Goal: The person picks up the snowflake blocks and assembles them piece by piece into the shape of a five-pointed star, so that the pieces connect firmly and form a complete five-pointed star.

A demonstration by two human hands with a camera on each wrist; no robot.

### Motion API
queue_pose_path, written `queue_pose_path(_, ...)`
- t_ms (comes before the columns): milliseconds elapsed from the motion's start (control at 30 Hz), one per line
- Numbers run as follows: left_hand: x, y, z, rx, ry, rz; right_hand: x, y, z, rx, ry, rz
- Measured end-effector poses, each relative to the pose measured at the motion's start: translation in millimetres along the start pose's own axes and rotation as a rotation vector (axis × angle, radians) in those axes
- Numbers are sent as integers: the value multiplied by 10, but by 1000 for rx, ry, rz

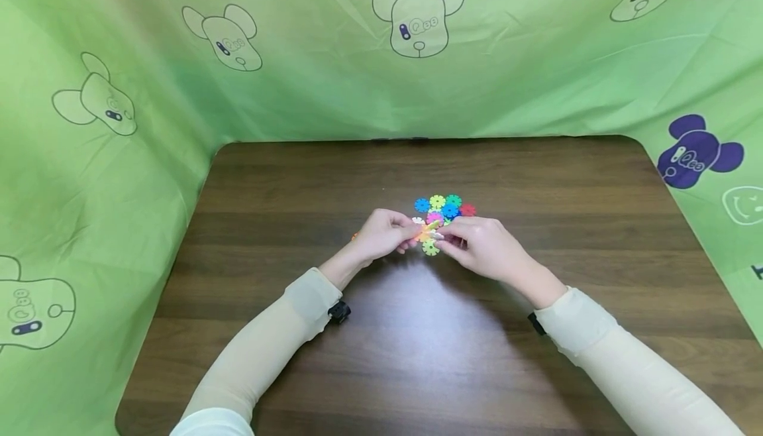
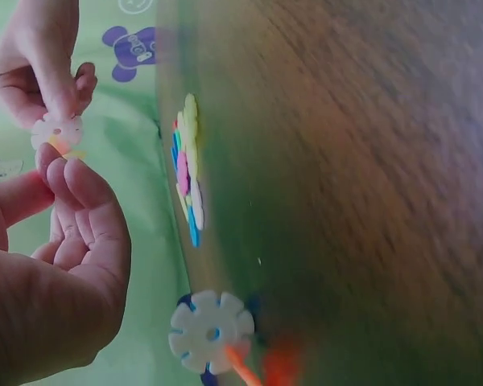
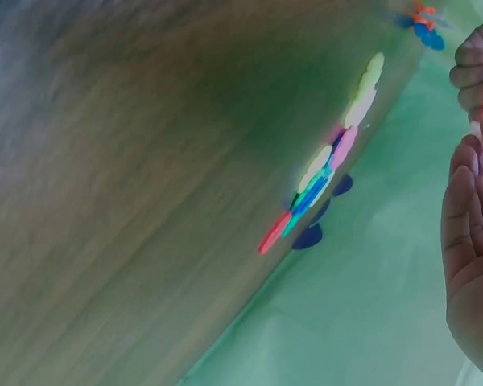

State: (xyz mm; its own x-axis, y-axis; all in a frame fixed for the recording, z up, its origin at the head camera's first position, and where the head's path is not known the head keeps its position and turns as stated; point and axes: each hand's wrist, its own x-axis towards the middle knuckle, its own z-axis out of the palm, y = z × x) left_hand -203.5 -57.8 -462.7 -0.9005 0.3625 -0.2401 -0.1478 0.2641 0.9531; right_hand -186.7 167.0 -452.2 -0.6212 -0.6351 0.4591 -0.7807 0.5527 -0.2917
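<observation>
Pinching one small snowflake-disc cluster [image 1: 428, 236] between our left hand [image 1: 384, 234] and right hand [image 1: 483, 245]; fingers hide its joint, far pile [image 1: 444, 205] partly blocked.

You have no legible text, label, brand or number in any view. The green cloth [image 1: 334, 85] carries only bear-head drawings with small, unreadable marks on their faces.
</observation>
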Motion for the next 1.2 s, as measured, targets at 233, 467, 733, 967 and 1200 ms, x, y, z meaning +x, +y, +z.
queue_pose_path(233, 40, 12, -282, 33, 48, 2, -97, 227, -121, -61, -52, 129)
queue_pose_path(467, 121, -78, -675, 142, 123, -40, -181, 580, -189, -106, -137, 337)
queue_pose_path(733, 172, -206, -834, 247, 56, -178, -111, 852, -141, -172, -306, 450)
queue_pose_path(967, 182, -258, -844, 402, 60, -208, -62, 903, -99, -168, -371, 458)
queue_pose_path(1200, 182, -197, -889, 586, 69, -215, -22, 891, -103, -132, -379, 454)
